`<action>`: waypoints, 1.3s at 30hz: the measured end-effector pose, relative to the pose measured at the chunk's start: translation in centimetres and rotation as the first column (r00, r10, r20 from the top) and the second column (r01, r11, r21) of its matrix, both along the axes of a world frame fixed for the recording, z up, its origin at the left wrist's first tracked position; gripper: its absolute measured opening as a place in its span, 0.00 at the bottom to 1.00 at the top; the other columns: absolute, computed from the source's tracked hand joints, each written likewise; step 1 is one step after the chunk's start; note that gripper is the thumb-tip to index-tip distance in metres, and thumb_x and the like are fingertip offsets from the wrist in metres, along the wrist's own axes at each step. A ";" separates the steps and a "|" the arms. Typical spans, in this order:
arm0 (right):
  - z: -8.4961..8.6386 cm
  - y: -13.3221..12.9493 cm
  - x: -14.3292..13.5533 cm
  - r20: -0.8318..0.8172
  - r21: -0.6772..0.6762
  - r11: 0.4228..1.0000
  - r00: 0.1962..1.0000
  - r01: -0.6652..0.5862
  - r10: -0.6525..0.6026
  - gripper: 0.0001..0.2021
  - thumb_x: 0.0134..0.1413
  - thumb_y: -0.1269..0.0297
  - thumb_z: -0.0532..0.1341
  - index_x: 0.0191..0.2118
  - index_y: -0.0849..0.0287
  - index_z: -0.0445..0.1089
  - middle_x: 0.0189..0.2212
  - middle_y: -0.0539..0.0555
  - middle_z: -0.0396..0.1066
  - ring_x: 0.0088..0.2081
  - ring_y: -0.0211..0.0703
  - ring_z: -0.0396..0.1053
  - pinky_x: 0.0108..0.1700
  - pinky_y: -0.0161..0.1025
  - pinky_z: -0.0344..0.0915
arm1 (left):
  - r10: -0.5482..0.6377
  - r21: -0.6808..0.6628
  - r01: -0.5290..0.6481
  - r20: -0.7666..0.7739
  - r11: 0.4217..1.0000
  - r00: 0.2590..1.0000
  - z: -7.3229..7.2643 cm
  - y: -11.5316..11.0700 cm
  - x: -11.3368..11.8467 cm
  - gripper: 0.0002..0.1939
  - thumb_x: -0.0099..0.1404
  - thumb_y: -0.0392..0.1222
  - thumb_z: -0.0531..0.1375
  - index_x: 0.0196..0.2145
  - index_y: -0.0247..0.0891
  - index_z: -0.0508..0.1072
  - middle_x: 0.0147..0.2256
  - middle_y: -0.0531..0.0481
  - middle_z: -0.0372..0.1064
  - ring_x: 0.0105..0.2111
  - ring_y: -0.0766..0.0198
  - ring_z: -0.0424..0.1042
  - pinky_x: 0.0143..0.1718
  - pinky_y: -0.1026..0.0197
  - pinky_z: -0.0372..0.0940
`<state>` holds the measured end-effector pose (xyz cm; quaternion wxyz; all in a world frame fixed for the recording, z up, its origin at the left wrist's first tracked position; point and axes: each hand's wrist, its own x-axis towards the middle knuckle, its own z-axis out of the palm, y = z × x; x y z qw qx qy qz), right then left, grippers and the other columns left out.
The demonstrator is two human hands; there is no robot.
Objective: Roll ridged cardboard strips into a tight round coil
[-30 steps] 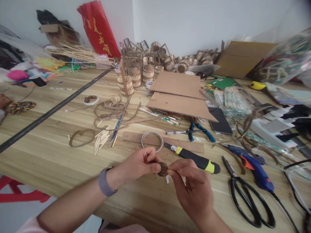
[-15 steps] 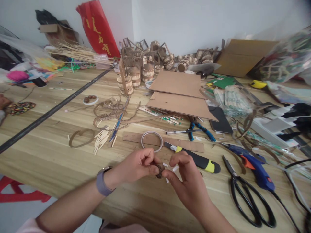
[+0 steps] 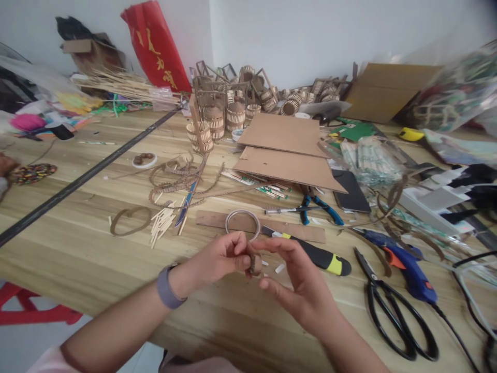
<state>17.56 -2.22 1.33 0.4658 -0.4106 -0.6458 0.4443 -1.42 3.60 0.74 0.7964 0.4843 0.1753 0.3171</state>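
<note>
Left hand [image 3: 221, 259] fingers pinched closed on a small brown ridged ring [image 3: 254, 264], held just above the counter [image 3: 77, 248] near its front edge. Right hand [image 3: 298, 282] fingers spread open, curled loosely around the ring's far side; can't tell if a fingertip touches it. Ring is mostly hidden by the left thumb and seen edge-on, so its make is hard to tell. Grey band [image 3: 167, 286] on the left wrist.

Just behind the hands: wire hoop [image 3: 243, 224] on a cardboard strip [image 3: 264, 226], and a black-yellow utility knife [image 3: 310, 250], handle partly behind the right fingers. White scraps [image 3: 279, 268] lie between knife and hand. To the right: black scissors [image 3: 392, 311], blue glue gun [image 3: 399, 261], its cord cut off at the frame edge. Blue-handled pliers [image 3: 320, 207] and a dark phone [image 3: 351, 192] sit under the edge of cardboard sheets [image 3: 287, 153].

Left: stick pile [image 3: 163, 223], cardboard loop [image 3: 130, 218]. Rear: slatted mini baskets [image 3: 225, 116] and a red bag [image 3: 157, 44] with yellow characters, not readable. Right edge blurred.
</note>
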 end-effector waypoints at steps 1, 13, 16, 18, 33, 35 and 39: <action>0.0 -0.1 -0.2 0.011 0.008 0.999 0.999 -0.034 0.034 0.21 0.59 0.62 0.64 0.56 0.44 0.60 0.52 0.53 0.71 0.55 0.44 0.67 0.57 0.44 0.62 | -0.014 -0.031 0.015 0.014 0.999 1.000 0.0 -0.1 0.2 0.24 0.62 0.48 0.67 0.27 0.40 0.52 0.26 0.54 0.66 0.28 0.68 0.66 0.31 0.64 0.57; -0.3 -0.1 -0.6 0.335 0.403 0.896 0.881 0.187 -0.335 0.19 0.55 0.71 0.63 0.51 0.51 0.62 0.32 0.49 0.72 0.35 0.43 0.74 0.38 0.39 0.73 | -0.048 -0.258 0.024 -0.089 0.966 0.995 -0.7 -0.3 0.2 0.26 0.54 0.56 0.70 0.39 0.37 0.65 0.37 0.47 0.72 0.34 0.63 0.74 0.36 0.62 0.65; -0.3 0.1 -0.5 0.411 0.426 0.897 0.858 0.117 -0.307 0.19 0.55 0.73 0.62 0.52 0.52 0.61 0.34 0.50 0.73 0.36 0.44 0.74 0.39 0.40 0.72 | -0.058 -0.227 0.026 -0.138 0.973 0.989 -0.7 -0.2 0.4 0.28 0.51 0.55 0.72 0.40 0.36 0.67 0.38 0.46 0.74 0.37 0.62 0.74 0.39 0.61 0.65; -0.4 0.2 -0.6 0.444 0.436 0.898 0.853 0.064 -0.276 0.20 0.56 0.74 0.60 0.54 0.53 0.61 0.36 0.52 0.73 0.37 0.44 0.73 0.41 0.41 0.72 | -0.048 -0.238 0.006 -0.171 0.971 0.984 -0.7 -0.3 0.5 0.27 0.50 0.52 0.73 0.40 0.36 0.68 0.39 0.47 0.74 0.39 0.63 0.74 0.41 0.61 0.64; -0.3 0.1 -0.7 0.435 0.481 0.876 0.855 0.044 -0.282 0.16 0.59 0.73 0.57 0.52 0.54 0.62 0.33 0.52 0.73 0.34 0.44 0.74 0.36 0.40 0.73 | -0.007 -0.210 -0.042 -0.226 0.977 0.974 -0.3 -0.3 0.8 0.27 0.48 0.55 0.73 0.38 0.35 0.71 0.32 0.50 0.73 0.30 0.66 0.71 0.35 0.62 0.64; -0.2 0.1 -0.7 0.414 0.499 0.866 0.865 0.046 -0.285 0.14 0.59 0.73 0.58 0.49 0.53 0.63 0.33 0.52 0.74 0.34 0.45 0.75 0.36 0.40 0.73 | -0.078 -0.168 0.041 -0.219 0.985 0.973 -0.3 0.0 0.6 0.28 0.49 0.60 0.71 0.38 0.34 0.74 0.31 0.51 0.72 0.28 0.66 0.70 0.33 0.62 0.64; -0.1 0.0 -0.8 0.381 0.507 0.861 0.885 0.041 -0.267 0.12 0.59 0.73 0.59 0.47 0.52 0.64 0.32 0.51 0.75 0.32 0.44 0.75 0.35 0.38 0.73 | -0.162 -0.062 0.151 -0.284 0.987 0.945 -0.4 0.1 0.4 0.25 0.53 0.62 0.67 0.33 0.34 0.76 0.27 0.52 0.69 0.25 0.68 0.66 0.30 0.64 0.62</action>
